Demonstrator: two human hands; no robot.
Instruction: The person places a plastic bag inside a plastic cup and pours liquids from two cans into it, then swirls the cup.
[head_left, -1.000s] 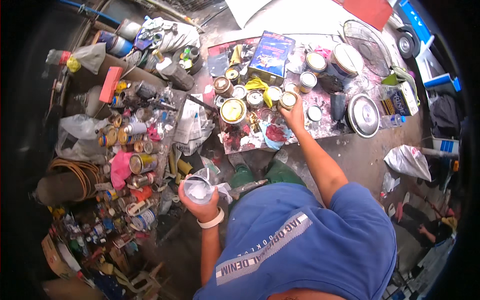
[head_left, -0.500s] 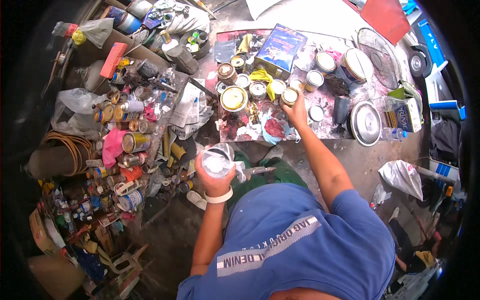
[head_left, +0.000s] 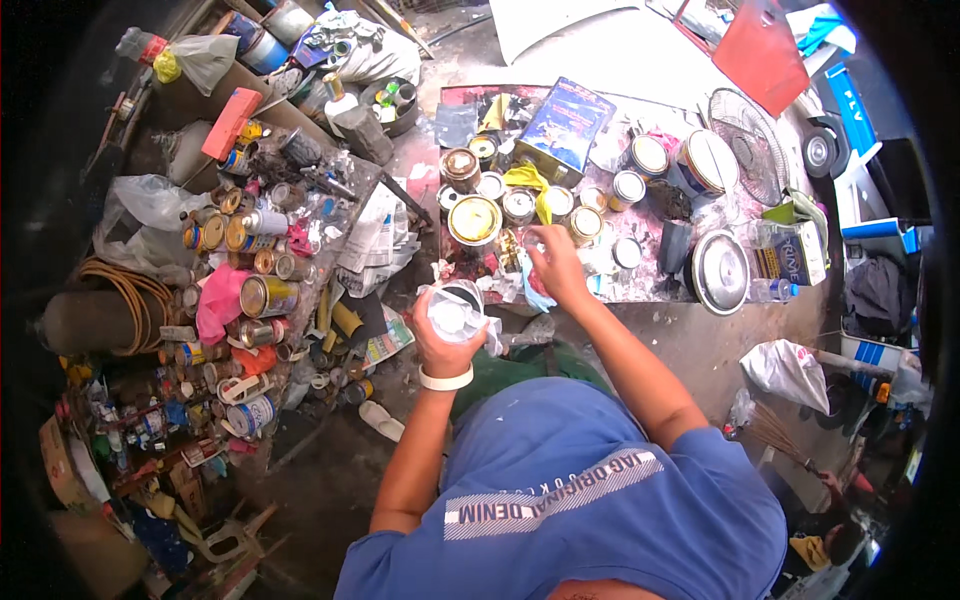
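A clear plastic container [head_left: 455,308] with crumpled whitish plastic about it is held in my left hand [head_left: 442,338], fingers wrapped round its side. My right hand [head_left: 556,265] is over the front of the paint-stained board [head_left: 630,288], fingers loosely apart and partly bent, with nothing clearly held. Just right of it stands an open small can [head_left: 586,222]; to its left is a larger yellow-topped can [head_left: 475,222]. Several other cans, a yellow cloth [head_left: 523,178], a blue rectangular tin [head_left: 560,130] and a pale blue cloth [head_left: 533,290] crowd the board.
A cluttered bench [head_left: 345,180] of cans, bags and newspaper [head_left: 370,240] runs along my left, with a coiled hose [head_left: 140,310]. A lidded pot [head_left: 720,270] and fan guard [head_left: 745,140] sit rightward. A white sack [head_left: 785,375] lies on the floor.
My right hand has let go of the small can and moved down and left. My left hand, with the container, has moved up and right in the view.
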